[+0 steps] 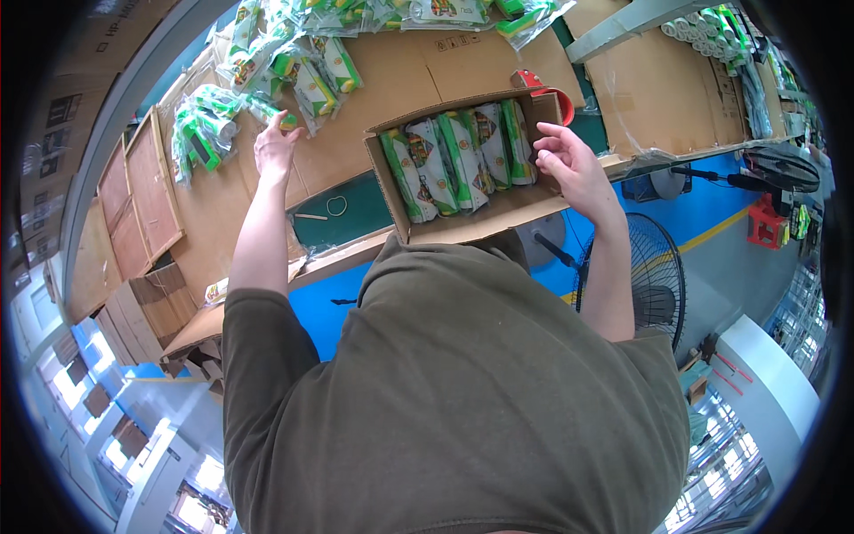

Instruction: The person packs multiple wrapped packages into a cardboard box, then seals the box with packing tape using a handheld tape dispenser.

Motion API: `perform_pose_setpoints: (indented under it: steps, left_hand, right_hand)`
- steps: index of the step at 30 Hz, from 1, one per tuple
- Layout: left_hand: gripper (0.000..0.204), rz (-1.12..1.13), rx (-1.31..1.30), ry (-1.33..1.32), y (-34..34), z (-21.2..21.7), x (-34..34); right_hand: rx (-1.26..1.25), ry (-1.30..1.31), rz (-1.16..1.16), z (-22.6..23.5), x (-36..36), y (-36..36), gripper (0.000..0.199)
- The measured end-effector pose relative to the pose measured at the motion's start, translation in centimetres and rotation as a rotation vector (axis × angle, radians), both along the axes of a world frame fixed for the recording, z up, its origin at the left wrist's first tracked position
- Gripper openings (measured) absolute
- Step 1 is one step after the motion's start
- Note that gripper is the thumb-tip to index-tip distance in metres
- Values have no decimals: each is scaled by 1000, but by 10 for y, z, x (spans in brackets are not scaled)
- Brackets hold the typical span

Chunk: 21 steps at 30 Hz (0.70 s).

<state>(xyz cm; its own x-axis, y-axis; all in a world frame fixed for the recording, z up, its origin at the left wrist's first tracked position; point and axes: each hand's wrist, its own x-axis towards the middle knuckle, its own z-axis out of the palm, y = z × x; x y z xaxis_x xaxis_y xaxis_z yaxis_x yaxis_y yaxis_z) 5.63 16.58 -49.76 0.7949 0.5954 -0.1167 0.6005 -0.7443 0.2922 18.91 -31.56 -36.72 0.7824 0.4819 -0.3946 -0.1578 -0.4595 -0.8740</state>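
My left hand (275, 147) reaches over the cardboard-covered bench with its fingers apart, holding nothing that I can see. Its fingertips are right at a plastic-wrapped green-and-white packet (269, 110); whether they touch it I cannot tell. In front of me an open cardboard box (381, 171) holds a row of several green-and-white wrapped packets (455, 160), standing side by side. Beside the box's right end hovers my right hand (574, 172), its fingers loosely bent and apart, with nothing in it.
A heap of similar packets (311, 76) covers the far left of the bench. A red tape dispenser (562, 102) stands behind the box's right corner. To the right are a black fan (654, 276) and rolled white-and-green items (703, 31). A rubber band (336, 206) lies left of the box.
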Motion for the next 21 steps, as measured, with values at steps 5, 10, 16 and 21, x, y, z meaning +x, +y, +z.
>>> perform_pose_setpoints:
  steps: [5, 10, 16, 21]
  left_hand:
    - [49, 118, 183, -261, -9, 51, -15]
    - [36, 113, -35, -441, -45, 125, -66]
    - [35, -101, -423, -815, -140, 229, -123]
    - [32, -51, -1154, -702, -163, 237, -113]
  right_hand:
    - [171, -57, -103, 10, -12, 15, 34]
    - [320, 74, 0, 16, -33, 48, 32]
    - [286, -692, 263, 45, -91, 110, 65]
    - [304, -990, 628, 69, -99, 130, 78]
